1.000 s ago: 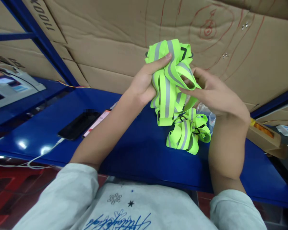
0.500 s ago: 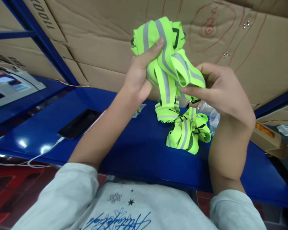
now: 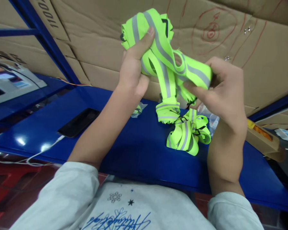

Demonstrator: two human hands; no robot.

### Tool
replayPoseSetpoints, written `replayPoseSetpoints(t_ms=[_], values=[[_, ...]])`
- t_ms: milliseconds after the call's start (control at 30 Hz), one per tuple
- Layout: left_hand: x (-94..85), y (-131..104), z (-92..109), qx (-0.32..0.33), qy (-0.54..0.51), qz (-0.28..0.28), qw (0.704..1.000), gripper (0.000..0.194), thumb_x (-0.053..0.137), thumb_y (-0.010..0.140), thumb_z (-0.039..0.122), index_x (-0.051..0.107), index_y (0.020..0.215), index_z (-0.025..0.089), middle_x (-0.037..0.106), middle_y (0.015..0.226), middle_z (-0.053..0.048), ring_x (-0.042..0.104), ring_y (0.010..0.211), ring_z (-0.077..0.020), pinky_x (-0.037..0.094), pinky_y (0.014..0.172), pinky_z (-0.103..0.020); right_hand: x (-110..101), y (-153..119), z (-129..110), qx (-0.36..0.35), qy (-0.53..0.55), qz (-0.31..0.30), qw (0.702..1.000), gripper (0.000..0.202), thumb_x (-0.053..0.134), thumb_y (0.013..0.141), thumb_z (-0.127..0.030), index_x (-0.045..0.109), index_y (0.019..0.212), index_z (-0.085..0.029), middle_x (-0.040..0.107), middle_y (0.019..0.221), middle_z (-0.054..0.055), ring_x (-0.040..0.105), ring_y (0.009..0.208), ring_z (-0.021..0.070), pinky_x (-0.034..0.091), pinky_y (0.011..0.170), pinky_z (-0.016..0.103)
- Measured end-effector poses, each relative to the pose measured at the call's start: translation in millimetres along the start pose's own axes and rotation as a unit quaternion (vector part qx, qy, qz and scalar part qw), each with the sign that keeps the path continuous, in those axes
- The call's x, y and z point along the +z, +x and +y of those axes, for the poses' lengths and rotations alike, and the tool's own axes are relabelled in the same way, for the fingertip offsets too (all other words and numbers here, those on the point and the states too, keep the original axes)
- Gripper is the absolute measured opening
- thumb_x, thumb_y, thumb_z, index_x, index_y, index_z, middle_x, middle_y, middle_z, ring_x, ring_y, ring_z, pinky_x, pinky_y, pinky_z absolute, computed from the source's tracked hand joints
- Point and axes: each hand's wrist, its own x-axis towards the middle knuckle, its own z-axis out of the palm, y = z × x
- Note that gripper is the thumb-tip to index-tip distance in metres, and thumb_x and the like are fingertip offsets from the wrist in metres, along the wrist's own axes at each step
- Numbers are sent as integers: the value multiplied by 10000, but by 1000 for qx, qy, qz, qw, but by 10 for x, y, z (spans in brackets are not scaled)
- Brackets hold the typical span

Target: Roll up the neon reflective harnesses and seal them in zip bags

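Lifting reflective strap bundle (image 3: pixel 163 54) higher vs 1 s ago: left hand (image 3: pixel 132 68) fingers clamp top, right hand (image 3: pixel 220 89) pinches loop; tail now barely touches blue tabletop (image 3: pixel 134 147).

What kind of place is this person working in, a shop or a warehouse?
Probably a packing or stockroom bench. Flattened cardboard boxes line the wall behind a blue metal shelf, and both hands hold a neon reflective strap bundle, with another bundle lying beside small plastic bags.
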Motion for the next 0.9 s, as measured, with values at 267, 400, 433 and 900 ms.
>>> replayPoseSetpoints(t_ms=[267, 400, 433, 900], values=[[117, -9, 66, -3, -24, 66, 998, 173, 551, 1038, 150, 708, 967, 165, 746, 1089, -44, 750, 1063, -180, 582, 1113, -363, 119, -14, -93, -4, -123, 3, 992, 329, 746, 793, -230, 418, 808, -234, 532, 805, 9, 550, 790, 202, 484, 802, 380], [53, 14, 33, 20, 24, 91, 995, 164, 546, 1035, 154, 705, 1005, 183, 738, 1137, -26, 734, 1154, -183, 562, 1128, -354, -13, -48, -17, 12, 19, -242, 970, 414, 819, 829, -490, 607, 1095, -254, 673, 1055, 49, 643, 960, 254, 573, 912, 427], [31, 17, 21, 39, 39, 86, 995, 130, 581, 1024, 176, 705, 1007, 208, 733, 1157, -15, 731, 1156, -183, 573, 1108, -350, -59, -55, 28, 6, 62, -296, 953, 496, 813, 841, -517, 615, 1224, -272, 686, 1179, 52, 658, 1047, 263, 582, 967, 430], [164, -297, -11, -107, 141, -143, 974, 400, 895, 781, 224, 652, 1080, 329, 759, 1138, 72, 672, 1269, -216, 538, 1041, -290, -22, -6, -18, 49, 181, -31, 982, 549, 680, 970, -578, 579, 1466, -367, 552, 1544, 0, 540, 1446, 231, 583, 1102, 349]])
